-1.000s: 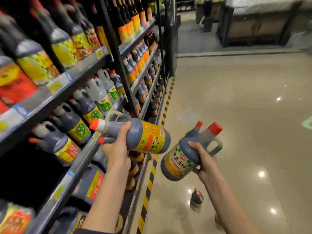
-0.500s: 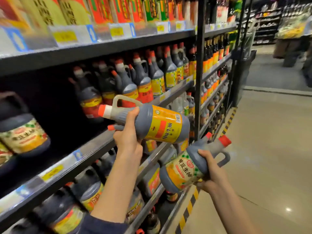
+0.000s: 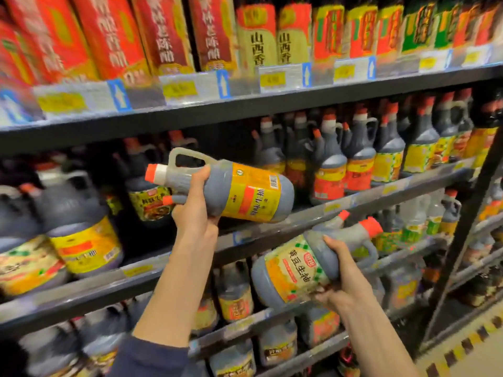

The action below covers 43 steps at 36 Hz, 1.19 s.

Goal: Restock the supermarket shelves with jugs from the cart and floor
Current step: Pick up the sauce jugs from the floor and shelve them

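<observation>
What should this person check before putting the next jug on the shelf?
1. Left hand grips the yellow-label jug: ok, fingers wrap round its shoulder.
2. Right hand holds the checked-label jug: ok.
3. Orange caps on both jugs: ok.
4. Yellow-label jug upright for shelving: not ok, it lies sideways with its cap pointing left.
5. Free gap on the middle shelf: looks ok, there is dark space behind the jug; how deep, cannot tell.
6. Same product beside that gap: cannot tell, the labels are blurred.
</observation>
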Motion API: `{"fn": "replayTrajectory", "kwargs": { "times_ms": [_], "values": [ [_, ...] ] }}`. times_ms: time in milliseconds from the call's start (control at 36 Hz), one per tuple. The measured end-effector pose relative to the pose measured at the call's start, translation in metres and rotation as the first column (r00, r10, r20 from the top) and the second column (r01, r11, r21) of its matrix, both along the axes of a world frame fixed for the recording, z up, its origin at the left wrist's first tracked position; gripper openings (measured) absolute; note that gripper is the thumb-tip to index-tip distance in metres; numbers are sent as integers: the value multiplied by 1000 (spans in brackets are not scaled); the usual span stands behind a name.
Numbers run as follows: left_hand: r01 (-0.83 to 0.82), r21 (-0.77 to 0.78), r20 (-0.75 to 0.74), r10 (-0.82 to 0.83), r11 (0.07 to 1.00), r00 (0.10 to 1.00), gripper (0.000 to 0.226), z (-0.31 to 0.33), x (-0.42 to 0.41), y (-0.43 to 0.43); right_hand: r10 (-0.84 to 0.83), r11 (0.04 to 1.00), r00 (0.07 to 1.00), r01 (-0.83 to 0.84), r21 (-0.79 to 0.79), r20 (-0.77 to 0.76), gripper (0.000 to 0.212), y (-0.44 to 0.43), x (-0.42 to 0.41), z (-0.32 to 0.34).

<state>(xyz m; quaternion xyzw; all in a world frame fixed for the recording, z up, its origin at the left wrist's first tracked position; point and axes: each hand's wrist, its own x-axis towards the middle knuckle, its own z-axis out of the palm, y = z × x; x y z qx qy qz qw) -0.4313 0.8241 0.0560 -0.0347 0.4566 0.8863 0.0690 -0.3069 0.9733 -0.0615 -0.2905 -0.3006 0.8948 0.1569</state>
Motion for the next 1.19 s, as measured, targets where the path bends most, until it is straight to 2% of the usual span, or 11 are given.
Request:
{"fn": "replayTrajectory", "kwargs": {
  "times_ms": [111, 167, 250, 444, 500, 583, 778, 917, 1000, 1083, 1194],
  "values": [
    [-176, -34, -8, 176, 984, 984, 69, 8, -11, -25, 83, 996, 996, -84, -4, -21, 22, -6, -16, 12],
    [-246, -64, 1, 246, 967, 969, 74, 9, -17, -36, 120, 993, 992, -119, 12, -26, 30, -8, -23, 16],
    [-353, -153, -21, 355, 923, 935, 84, 8, -23, -49, 159, 985, 987, -158, 64, -12, 66, -11, -30, 20],
    [-453, -264, -57, 455, 852, 889, 88, 10, -30, -74, 200, 978, 980, -200, 56, 2, 73, -14, -42, 26],
    [-463, -293, -60, 468, 836, 882, 90, 9, -34, -79, 212, 976, 977, -211, 56, -4, 68, -16, -45, 28],
    [-499, -388, -114, 496, 775, 861, 90, 6, -37, -83, 225, 973, 974, -224, 52, -15, 28, -22, -46, 36],
    [-502, -528, -182, 485, 685, 855, 78, -4, -59, -96, 283, 958, 955, -285, -13, -83, 20, -31, -48, 57],
    [-456, -628, -227, 412, 631, 883, 85, -1, -75, -100, 306, 951, 948, -309, -18, -93, 20, -34, -53, 63],
    [-416, -727, -264, 337, 546, 904, 74, 2, -82, -96, 306, 951, 946, -309, -14, -103, 18, -34, -58, 65],
    [-381, -801, -300, 241, 462, 923, 87, 5, -91, -90, 302, 953, 947, -304, 2, -106, 17, -32, -62, 67],
    [-367, -823, -333, 155, 434, 930, 62, 7, -97, -83, 308, 951, 944, -307, 32, -115, 21, -30, -67, 72]
  ]
}}
